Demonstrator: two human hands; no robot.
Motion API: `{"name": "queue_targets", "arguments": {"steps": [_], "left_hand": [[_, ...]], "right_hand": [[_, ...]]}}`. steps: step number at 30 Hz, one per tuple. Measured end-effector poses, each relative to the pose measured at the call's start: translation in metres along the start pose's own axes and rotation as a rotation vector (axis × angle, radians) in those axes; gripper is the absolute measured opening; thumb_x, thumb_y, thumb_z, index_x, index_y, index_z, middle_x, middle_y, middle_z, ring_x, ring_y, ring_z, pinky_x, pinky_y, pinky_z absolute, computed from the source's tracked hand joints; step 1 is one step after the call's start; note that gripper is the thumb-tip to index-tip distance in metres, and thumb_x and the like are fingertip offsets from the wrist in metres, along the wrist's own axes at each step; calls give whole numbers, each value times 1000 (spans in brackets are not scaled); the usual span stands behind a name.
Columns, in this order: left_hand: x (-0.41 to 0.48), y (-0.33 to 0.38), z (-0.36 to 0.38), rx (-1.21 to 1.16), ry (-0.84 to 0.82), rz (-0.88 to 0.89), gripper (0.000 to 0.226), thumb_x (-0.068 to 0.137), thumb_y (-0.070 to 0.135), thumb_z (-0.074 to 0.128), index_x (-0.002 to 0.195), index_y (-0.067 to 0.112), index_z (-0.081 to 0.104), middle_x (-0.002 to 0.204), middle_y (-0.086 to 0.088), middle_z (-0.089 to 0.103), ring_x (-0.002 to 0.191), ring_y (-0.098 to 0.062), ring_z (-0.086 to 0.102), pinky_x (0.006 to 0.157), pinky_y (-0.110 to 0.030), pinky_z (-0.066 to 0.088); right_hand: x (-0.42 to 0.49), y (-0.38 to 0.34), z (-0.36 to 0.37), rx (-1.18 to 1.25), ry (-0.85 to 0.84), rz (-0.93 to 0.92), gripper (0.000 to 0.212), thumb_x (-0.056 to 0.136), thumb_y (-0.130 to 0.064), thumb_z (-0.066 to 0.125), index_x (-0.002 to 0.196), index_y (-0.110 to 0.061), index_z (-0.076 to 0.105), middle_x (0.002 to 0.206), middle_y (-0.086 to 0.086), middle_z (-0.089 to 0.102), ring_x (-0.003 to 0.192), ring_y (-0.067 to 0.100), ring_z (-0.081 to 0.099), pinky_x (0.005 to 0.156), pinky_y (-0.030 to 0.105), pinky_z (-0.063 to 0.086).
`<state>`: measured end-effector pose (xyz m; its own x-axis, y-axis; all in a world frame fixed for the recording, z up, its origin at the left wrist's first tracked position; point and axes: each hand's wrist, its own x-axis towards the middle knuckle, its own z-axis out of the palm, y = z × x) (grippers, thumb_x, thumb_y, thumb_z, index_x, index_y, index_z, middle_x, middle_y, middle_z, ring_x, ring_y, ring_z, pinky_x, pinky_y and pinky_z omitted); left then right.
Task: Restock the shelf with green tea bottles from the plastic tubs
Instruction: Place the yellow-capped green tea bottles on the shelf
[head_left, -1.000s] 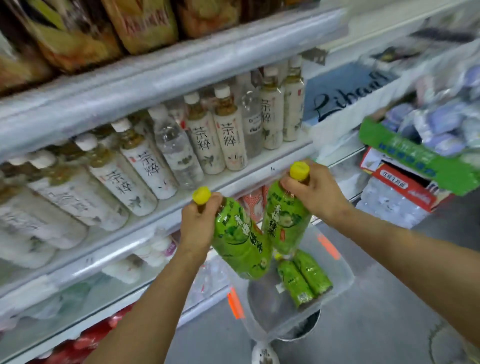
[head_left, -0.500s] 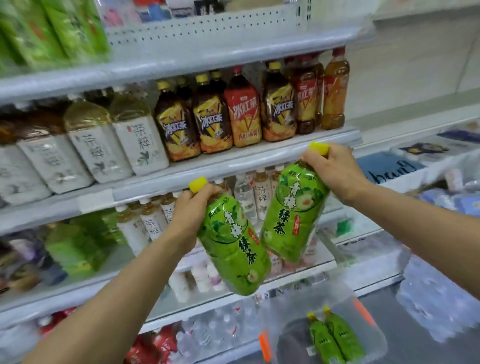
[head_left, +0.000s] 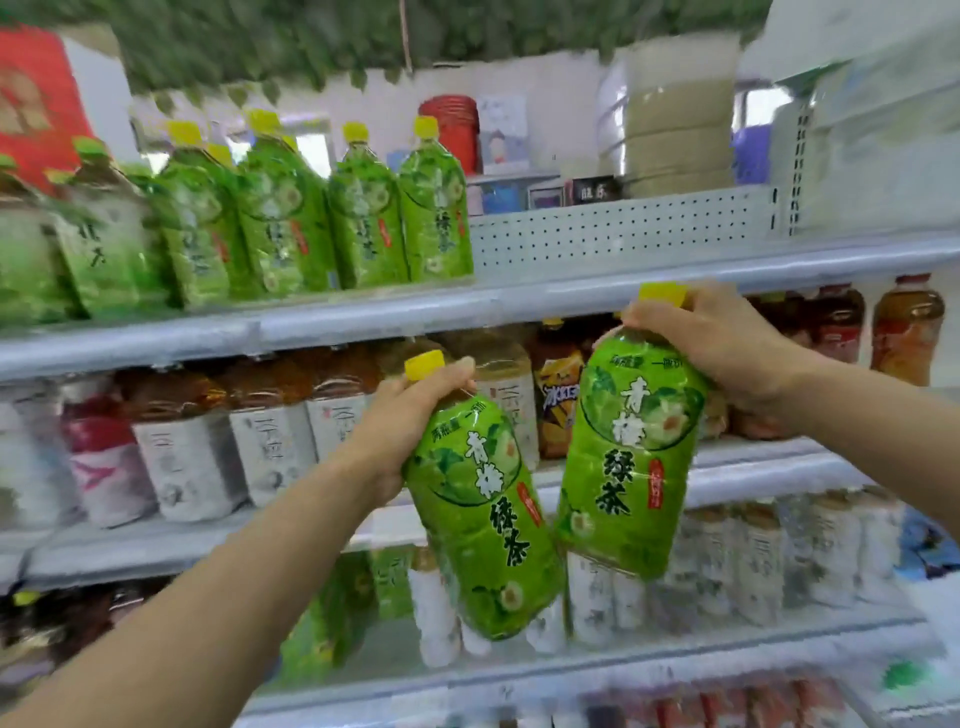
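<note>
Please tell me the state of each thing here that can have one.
left hand, grips left bottle by neck
right hand, grips right bottle by neck
left bottle, capped, tilted, in the air
right bottle, capped, tilted, in the air
shelved green bottles, upright, capped
top shelf, bare right of them

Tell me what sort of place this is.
Most likely a small grocery or convenience shop. Long grey metal shelves stand in tiers, lined with rows of identical drinks: green-labelled, yellow-capped plastic tea bottles above, white-labelled bottles of brown tea below.
</note>
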<state>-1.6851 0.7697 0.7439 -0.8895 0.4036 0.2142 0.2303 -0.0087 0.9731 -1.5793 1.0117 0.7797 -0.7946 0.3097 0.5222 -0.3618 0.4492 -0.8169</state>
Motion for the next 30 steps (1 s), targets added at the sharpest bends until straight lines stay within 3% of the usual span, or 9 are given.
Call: {"name": "queue_targets", "arguments": {"steps": [3, 5, 9, 13, 16, 21, 25, 28, 30], "left_hand": [[18, 19, -58, 37, -33, 42, 31, 79, 45, 73, 82, 14, 71, 84, -11, 74, 66, -20, 70, 60, -25, 55], [28, 31, -95, 56, -64, 45, 38, 70, 51, 73, 84, 16, 71, 86, -10, 75, 69, -20, 71, 61, -26, 56], [47, 51, -154, 34, -56, 85, 31, 68, 48, 72, 73, 18, 71, 70, -6, 71, 60, -22, 67, 60, -27, 55], [63, 73, -197, 45, -57, 130, 33, 68, 50, 73, 74, 18, 71, 72, -6, 71, 60, -22, 67, 63, -30, 54], [73, 91, -213, 19, -78, 123, 30, 86, 45, 65, 78, 16, 67, 65, -3, 70, 54, -17, 67, 52, -25, 55], [86, 111, -217, -25, -109, 162, 29, 95, 39, 58, 80, 15, 64, 60, 0, 70, 50, -13, 67, 47, -22, 54], [96, 120, -215, -52, -125, 173, 29, 97, 38, 56, 83, 15, 67, 64, -1, 72, 55, -14, 70, 50, -24, 56], [104, 123, -211, -58, -121, 121, 27, 95, 40, 58, 89, 16, 68, 70, -3, 73, 59, -17, 71, 56, -28, 59], [109, 123, -208, -52, -115, 106, 27, 95, 40, 59, 86, 15, 66, 68, -3, 73, 59, -17, 71, 56, -29, 59]], "right_hand": [[27, -33, 47, -5, 33, -73, 27, 89, -23, 66, 65, -12, 56, 51, -2, 57, 45, 7, 52, 53, 21, 44], [47, -52, 75, 51, -4, -118, 30, 89, -19, 65, 63, -15, 51, 54, 1, 51, 47, 11, 50, 52, 21, 43], [85, -93, 120, 136, -99, -161, 33, 93, -12, 59, 62, -17, 51, 48, -8, 55, 44, 7, 55, 47, 17, 47], [121, -132, 155, 158, -107, -240, 32, 93, -10, 58, 62, -16, 51, 44, -9, 57, 41, 4, 56, 44, 15, 45], [150, -155, 173, 132, -39, -285, 34, 90, -12, 61, 59, -17, 49, 42, -11, 51, 39, 5, 51, 45, 18, 45], [194, -180, 187, 85, -36, -372, 52, 87, -13, 63, 36, -19, 56, 43, -11, 46, 42, 7, 46, 49, 22, 42], [221, -196, 193, 9, -53, -445, 49, 86, -10, 61, 38, -20, 56, 44, -11, 46, 44, 7, 45, 49, 21, 41], [239, -201, 195, -42, -39, -482, 32, 82, -13, 62, 51, -20, 55, 50, -9, 45, 47, 7, 44, 50, 20, 42], [248, -201, 197, -70, -42, -501, 35, 84, -12, 62, 50, -21, 56, 48, -11, 45, 46, 5, 44, 50, 18, 42]]}}
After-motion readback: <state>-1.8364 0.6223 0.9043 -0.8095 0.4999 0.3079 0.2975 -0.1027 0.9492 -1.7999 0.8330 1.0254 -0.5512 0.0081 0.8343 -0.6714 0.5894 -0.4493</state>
